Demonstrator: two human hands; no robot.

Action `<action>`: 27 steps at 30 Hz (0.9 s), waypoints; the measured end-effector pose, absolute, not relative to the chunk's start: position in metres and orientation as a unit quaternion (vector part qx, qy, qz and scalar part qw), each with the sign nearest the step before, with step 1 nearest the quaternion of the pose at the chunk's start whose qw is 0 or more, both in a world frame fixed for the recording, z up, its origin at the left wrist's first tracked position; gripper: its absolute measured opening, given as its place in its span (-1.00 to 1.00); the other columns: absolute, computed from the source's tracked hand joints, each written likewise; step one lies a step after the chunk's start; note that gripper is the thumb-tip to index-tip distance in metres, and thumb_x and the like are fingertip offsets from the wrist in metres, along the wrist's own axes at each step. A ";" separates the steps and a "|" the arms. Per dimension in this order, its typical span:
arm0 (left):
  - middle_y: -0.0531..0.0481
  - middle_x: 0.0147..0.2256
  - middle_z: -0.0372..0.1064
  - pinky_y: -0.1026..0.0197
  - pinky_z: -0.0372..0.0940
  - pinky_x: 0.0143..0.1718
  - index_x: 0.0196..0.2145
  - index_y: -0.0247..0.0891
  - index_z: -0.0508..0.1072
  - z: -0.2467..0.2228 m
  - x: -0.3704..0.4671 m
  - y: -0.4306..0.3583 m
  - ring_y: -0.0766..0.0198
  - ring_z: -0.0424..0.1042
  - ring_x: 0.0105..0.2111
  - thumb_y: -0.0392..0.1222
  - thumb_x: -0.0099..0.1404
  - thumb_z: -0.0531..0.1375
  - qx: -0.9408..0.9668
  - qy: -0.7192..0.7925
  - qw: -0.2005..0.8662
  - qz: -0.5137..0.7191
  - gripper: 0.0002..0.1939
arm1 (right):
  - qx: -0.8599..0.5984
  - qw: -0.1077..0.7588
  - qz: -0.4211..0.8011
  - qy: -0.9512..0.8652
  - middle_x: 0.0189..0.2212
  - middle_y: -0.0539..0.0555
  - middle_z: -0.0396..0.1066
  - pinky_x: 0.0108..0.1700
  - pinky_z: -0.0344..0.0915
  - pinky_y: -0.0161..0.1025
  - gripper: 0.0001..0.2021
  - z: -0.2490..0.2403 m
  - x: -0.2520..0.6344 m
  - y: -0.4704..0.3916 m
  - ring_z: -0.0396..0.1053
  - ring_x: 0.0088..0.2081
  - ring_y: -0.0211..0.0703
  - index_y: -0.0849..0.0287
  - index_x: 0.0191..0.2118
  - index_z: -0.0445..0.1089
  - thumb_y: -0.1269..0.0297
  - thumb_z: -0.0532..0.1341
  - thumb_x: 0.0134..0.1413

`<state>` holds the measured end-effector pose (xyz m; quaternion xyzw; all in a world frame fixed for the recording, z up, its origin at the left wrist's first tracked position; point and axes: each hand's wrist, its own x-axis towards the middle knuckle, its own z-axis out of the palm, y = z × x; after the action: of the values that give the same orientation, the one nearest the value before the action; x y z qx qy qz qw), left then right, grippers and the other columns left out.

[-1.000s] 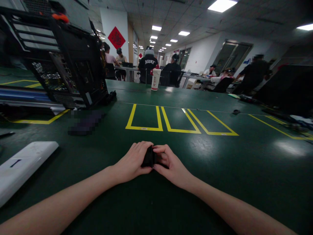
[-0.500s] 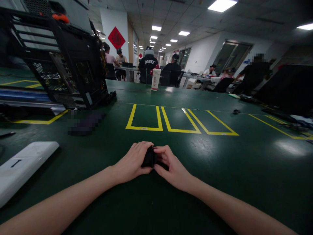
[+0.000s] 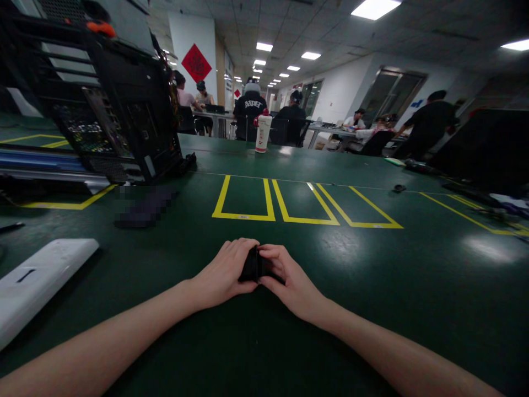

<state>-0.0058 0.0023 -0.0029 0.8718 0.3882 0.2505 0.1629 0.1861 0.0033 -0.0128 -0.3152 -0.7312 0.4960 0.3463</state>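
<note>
A small black object (image 3: pixel 249 267) is between my two hands at the centre of the green table (image 3: pixel 372 309). My left hand (image 3: pixel 223 273) is closed round its left side, thumb at the near edge and fingers over the far edge. From the right, my right hand (image 3: pixel 291 284) grips the object's right part with thumb and fingertips. The hands nearly touch at the fingertips. Much of the object is hidden by the fingers, and its exact kind cannot be made out.
A black open computer case (image 3: pixel 136 121) stands at the back left. Left are a white device (image 3: pixel 45 281) and a blurred dark phone-like item (image 3: pixel 144 208). Yellow tape (image 3: pixel 243 218) marks the table beyond my hands. A white-and-red cup (image 3: pixel 263 132) stands farther back. Several people sit or stand beyond.
</note>
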 end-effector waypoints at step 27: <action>-0.17 0.01 0.15 -0.03 0.15 -0.03 0.06 -0.22 0.00 -0.001 -0.007 0.000 0.06 0.22 -0.03 -0.22 0.17 0.21 0.888 0.376 0.132 0.228 -0.41 | -0.388 0.323 0.660 -0.557 -0.24 0.03 0.35 -0.14 0.35 -0.11 -0.68 0.007 0.177 0.011 0.38 -0.19 -0.13 0.20 -0.27 0.25 0.43 0.34 -0.21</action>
<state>-0.0070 0.0002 -0.0011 0.8883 0.3761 0.2278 0.1324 0.1775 0.0113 0.0066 -0.3877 -0.5566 0.6599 0.3231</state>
